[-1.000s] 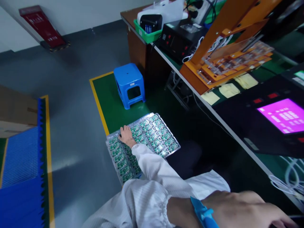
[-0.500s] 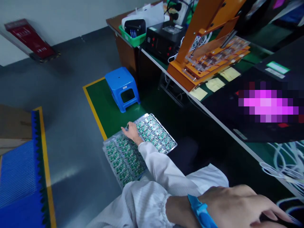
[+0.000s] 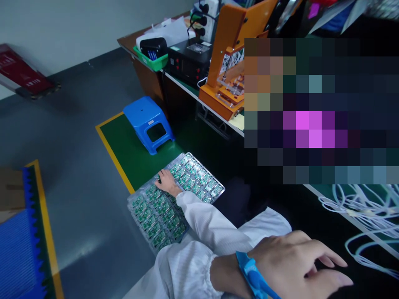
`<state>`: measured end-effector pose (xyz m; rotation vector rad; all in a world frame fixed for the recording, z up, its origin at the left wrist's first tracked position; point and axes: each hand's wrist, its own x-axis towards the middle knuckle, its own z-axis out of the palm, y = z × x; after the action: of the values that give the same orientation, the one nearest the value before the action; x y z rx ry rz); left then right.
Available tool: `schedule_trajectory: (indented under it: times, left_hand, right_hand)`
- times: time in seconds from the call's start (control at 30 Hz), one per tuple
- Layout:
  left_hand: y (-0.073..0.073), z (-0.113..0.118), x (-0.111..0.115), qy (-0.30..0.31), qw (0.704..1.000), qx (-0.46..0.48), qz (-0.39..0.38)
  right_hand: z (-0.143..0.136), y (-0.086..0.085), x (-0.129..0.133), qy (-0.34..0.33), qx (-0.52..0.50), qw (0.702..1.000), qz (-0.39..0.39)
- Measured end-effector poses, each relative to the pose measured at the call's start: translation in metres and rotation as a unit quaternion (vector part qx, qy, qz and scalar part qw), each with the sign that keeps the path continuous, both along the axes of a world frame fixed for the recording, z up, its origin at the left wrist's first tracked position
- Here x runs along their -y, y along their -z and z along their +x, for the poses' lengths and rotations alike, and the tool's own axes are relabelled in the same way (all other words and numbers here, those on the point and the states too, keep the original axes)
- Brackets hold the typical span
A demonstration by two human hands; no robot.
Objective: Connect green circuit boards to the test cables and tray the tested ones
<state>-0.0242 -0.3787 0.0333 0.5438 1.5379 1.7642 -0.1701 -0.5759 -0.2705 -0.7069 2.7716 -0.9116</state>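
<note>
Stool beyond circuit-board tray; cables apparently on bench, right.

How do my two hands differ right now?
The left hand has a blue strap at the wrist; the right hand shows none.
The left is in the air, thumb and fingers parted; the right lies over rows of circuit boards.
The left points to picture right, the right to picture left.
Both are bare, with white sleeves.

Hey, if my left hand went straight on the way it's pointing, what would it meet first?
Probably the loose white cables, whose lower loop lies roughly ahead of your left hand. Depth is unclear, so it might pass under or in front.
</note>
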Motion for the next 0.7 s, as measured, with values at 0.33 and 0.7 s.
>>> schedule_trajectory:
  times: [0.33,0.7]
  left_hand:
    - [0.004,-0.002,-0.005,0.006,1.0,-0.02,-0.014]
    - [-0.002,-0.003,-0.01,0.019,0.997,-0.066,-0.039]
  right_hand:
    - [-0.052,-0.029,-0.026,0.134,0.0,0.988,-0.082]
    - [-0.06,-0.018,-0.073,0.036,-0.038,0.99,0.131]
